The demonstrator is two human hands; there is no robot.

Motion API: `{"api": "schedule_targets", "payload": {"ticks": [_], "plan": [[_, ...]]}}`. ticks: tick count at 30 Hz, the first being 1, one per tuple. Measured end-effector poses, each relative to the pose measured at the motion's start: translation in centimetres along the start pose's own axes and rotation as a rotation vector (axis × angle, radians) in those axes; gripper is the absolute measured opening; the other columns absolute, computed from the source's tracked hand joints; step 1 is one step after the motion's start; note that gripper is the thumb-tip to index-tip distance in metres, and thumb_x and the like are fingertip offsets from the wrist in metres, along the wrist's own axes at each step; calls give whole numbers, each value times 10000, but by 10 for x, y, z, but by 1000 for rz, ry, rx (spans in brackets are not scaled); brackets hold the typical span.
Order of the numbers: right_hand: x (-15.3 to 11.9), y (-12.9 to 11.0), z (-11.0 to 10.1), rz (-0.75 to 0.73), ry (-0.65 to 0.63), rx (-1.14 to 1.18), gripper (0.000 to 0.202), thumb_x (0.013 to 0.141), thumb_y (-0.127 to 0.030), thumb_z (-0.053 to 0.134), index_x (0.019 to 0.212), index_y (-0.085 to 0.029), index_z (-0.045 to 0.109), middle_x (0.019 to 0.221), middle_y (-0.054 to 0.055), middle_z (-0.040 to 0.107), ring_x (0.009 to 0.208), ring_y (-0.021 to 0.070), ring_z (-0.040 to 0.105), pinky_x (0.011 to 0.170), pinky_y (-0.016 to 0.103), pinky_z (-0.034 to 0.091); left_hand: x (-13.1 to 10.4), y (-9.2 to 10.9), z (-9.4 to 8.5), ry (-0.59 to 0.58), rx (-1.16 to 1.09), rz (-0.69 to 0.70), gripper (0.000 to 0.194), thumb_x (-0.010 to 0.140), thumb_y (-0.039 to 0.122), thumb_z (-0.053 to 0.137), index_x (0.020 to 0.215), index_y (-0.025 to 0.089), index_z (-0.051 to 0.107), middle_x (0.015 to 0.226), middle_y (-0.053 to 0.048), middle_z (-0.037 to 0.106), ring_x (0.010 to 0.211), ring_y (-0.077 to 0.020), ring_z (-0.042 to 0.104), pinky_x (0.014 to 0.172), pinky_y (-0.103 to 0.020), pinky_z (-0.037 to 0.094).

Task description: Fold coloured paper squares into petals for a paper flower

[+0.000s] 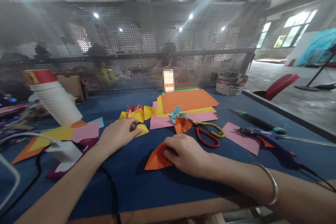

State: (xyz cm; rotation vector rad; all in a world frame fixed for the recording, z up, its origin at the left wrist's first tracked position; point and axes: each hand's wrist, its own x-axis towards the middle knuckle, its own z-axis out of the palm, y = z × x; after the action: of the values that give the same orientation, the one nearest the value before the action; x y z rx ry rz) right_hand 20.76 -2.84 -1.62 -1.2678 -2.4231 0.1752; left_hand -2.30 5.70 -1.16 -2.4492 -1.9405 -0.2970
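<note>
My left hand [118, 134] is at a small cluster of folded paper pieces, its thumb and curled fingers closed on the edge of a folded yellow paper piece [142, 130]. Just behind it stand more yellow folded pieces [137, 114] and dark pink folded pieces [131, 107]. My right hand [186, 154] grips a folded orange paper piece [157, 157] low over the table, the fingertips partly hidden behind it. Beyond that hand lie another orange folded piece [183, 125], a light blue folded piece [175, 112] and scissors [210, 135] with red and yellow handles.
Stacked coloured sheets [186, 101] lie mid-table. At right are a glue gun [273, 141], a pink sheet [240, 136], a dark-handled tool [259, 122] and a woven basket [231, 84]. Leaning paper cups [56, 98], a white plug [65, 154] and cables occupy the left.
</note>
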Motion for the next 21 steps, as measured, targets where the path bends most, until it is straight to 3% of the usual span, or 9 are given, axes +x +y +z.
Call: {"api": "schedule_targets", "payload": {"ticks": [4,9,13,16,21], "plan": [[4,6,2,22,67,47,158,879,-122,491,732,-181,484,747,18,578,674,133,505,605,230,345,3,-1,3,-5,-58,70,333,788,433,541,1010,217,665,966,-69,722,864,-282,676,721,-352,489],[11,18,-1,67,146,85,179,933,-172,433,756,-192,441,773,20,565,700,141,502,631,248,364,1,3,6,-13,-135,223,319,805,407,565,1050,229,666,1129,-62,685,1027,-263,628,873,-345,468],[16,31,-3,101,180,81,166,934,-182,413,772,-193,447,778,23,566,682,146,487,615,257,354,-3,11,7,4,-169,305,268,839,354,589,1072,239,656,1102,-32,693,1016,-233,635,884,-323,484],[18,33,-4,116,192,64,152,926,-169,409,781,-193,449,779,25,564,677,149,485,619,260,351,1,8,7,87,-152,292,218,908,299,556,1092,205,626,1124,-56,657,1007,-217,624,885,-360,500],[13,19,-5,76,169,28,176,910,-164,434,738,-199,426,788,38,566,731,170,501,689,286,375,26,-10,10,279,-65,183,297,927,303,561,1190,167,547,1199,-90,575,993,-222,609,829,-424,527]]}}
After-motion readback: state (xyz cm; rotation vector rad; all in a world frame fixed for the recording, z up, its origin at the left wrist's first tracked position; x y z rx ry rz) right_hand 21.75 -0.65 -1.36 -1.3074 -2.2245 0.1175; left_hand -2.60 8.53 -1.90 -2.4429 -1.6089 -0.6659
